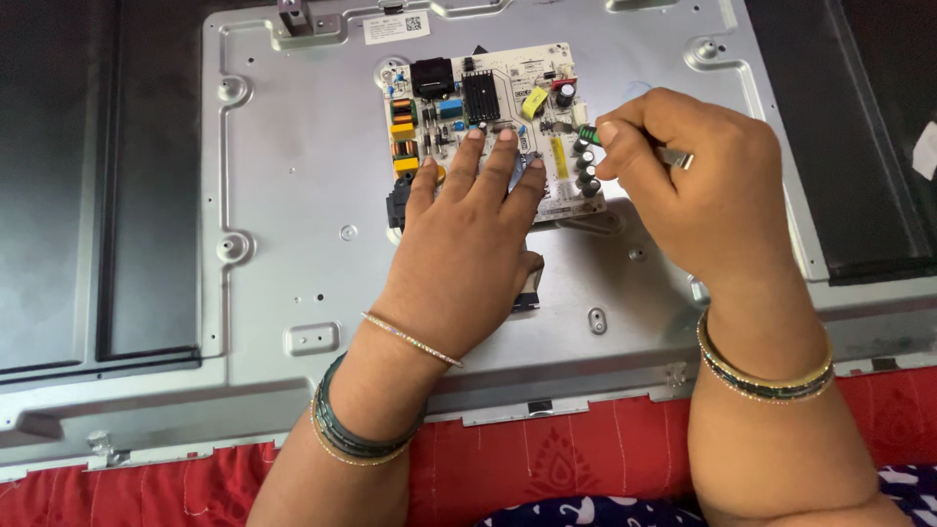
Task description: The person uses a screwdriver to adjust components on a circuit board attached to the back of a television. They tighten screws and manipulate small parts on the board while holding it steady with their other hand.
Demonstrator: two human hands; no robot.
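the left hand (468, 244) lies flat, fingers spread, on the white rectangular circuit board (488, 107); the right hand (703, 185), at its 3 o'clock edge, pinches a small metal tool (676, 157).

Single view only: the camera is riding on my head, looking steeply down and slightly forward over my forearms. It is sitting close; my left hand (468, 249) and right hand (698, 181) are filling the centre and the 3 o'clock side. The grey metal back panel (293, 195) is spanning nearly the whole frame, its far edge running off at 12 o'clock. The red cloth (586, 459) is lying along 6 o'clock, nearest me. No second view is sharing this scene.
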